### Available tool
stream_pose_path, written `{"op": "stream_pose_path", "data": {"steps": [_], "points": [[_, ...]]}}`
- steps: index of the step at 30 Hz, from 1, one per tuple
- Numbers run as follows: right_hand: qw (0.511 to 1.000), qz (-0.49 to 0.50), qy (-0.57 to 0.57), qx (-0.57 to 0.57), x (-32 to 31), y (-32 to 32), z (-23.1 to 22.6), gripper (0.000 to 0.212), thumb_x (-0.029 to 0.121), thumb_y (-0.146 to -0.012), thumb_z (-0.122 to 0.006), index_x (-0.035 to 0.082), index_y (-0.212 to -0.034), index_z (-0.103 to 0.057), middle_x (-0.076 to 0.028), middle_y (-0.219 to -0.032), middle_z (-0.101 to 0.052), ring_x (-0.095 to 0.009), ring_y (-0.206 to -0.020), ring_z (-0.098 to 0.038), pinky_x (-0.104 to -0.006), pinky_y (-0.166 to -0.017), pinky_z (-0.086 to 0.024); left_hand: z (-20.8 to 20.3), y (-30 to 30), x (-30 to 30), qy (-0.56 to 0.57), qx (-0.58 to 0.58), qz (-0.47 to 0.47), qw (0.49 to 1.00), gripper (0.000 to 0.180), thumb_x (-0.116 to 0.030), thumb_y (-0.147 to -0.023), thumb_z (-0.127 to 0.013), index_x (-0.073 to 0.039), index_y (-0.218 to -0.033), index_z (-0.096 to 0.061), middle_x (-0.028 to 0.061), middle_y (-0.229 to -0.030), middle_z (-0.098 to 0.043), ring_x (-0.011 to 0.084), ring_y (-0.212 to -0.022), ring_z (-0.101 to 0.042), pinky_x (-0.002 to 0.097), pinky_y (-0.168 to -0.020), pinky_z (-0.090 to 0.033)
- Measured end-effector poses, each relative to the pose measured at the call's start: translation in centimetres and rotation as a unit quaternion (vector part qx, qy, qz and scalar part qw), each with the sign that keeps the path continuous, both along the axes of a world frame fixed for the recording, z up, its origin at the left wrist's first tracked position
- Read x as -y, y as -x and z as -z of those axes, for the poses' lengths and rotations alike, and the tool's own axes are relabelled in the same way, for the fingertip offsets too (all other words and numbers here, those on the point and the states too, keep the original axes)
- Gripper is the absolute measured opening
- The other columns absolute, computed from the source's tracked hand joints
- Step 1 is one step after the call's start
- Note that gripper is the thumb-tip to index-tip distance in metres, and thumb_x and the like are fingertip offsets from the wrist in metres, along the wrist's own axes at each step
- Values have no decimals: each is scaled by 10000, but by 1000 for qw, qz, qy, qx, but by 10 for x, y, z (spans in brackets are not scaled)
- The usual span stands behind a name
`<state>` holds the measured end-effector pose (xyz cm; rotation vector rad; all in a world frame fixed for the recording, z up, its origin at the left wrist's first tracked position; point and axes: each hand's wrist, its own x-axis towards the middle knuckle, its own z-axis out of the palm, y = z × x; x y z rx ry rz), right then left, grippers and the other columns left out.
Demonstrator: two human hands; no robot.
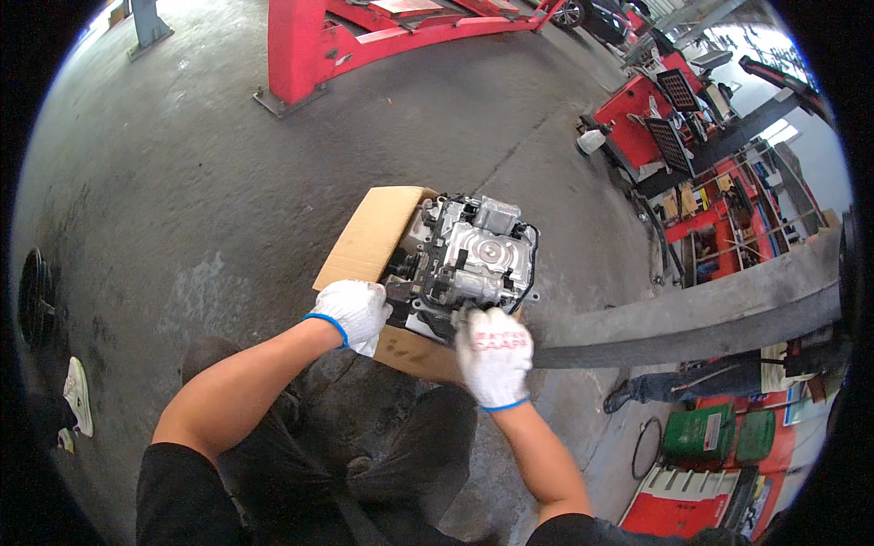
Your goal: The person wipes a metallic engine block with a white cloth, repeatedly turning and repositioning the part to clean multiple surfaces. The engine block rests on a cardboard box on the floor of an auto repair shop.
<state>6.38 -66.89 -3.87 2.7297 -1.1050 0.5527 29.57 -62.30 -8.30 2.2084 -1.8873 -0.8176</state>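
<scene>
A silver metal gearbox control unit with round cast shapes, black wiring and black plastic parts sits in an open cardboard box on the floor before me. My left hand, in a white knit glove with a blue cuff, is closed at the unit's near left corner, beside the box flap. My right hand, gloved the same way with red print on its back, is curled at the unit's near right edge. It is slightly blurred, and its fingertips are hidden, so what it grips does not show.
A grey beam runs close by on the right. Red lift post stands ahead. Along the right are a red equipment cabinet, green containers and another person's leg. A pale shoe shows at far left.
</scene>
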Motion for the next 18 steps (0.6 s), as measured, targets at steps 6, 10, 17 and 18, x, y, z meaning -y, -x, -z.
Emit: {"op": "stream_pose_path", "data": {"steps": [6,10,17,18], "points": [[999,-23,10,-48,0,3,6,204,184,-812,-734,95,-981,-663,-95,-860,-584,-297,-806,-608,-450,-704,-470,5,1,1,0,-5,2,1000,398,-389,-943,-581,-22,-907,-732,225,-895,-735,411,-870,-725,520,-821,-570],[997,-10,50,-59,-4,-35,18,158,220,-839,-689,100,-937,-656,-81,-851,-570,-271,-799,-604,-426,-707,-471,4,4,4,4,6,8,1000,385,-365,-943,-572,-22,-909,-743,224,-919,-740,412,-893,-724,515,-830,-569],[998,-10,38,-50,7,19,-2,160,164,-804,-720,90,-934,-662,-75,-813,-590,-271,-769,-616,-443,-684,-468,0,-1,1,5,7,9,1000,376,-348,-946,-570,-14,-927,-740,222,-944,-743,411,-903,-723,516,-838,-568],[998,-9,52,-45,6,23,-4,165,160,-805,-719,87,-941,-662,-78,-813,-596,-273,-767,-620,-442,-683,-470,0,-1,1,-2,7,11,1000,374,-349,-946,-571,-14,-935,-739,221,-947,-743,409,-906,-724,517,-838,-568]]}}
